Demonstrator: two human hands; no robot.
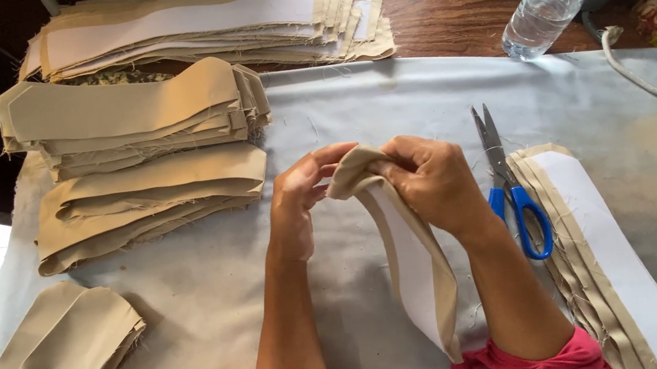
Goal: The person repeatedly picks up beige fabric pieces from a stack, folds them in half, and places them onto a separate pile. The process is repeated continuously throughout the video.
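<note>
**Both hands pinch a tan fabric piece at centre**

The left hand (297, 207) and right hand (435, 184) each grasp the top end of a tan fabric piece (419, 276) with white lining, held above the desk (205, 294). Blue-handled scissors (512, 189) lie at 3 o'clock; stacked tan pieces (141, 153) sit at 10 o'clock.

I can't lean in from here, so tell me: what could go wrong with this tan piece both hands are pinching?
The blue-handled scissors lie right beside the right hand; a sideways move might hit them. The tan fabric piece, pinched by both hands at its top, has fraying edges that may shed. The left hand could lose its fingertip hold.
</note>
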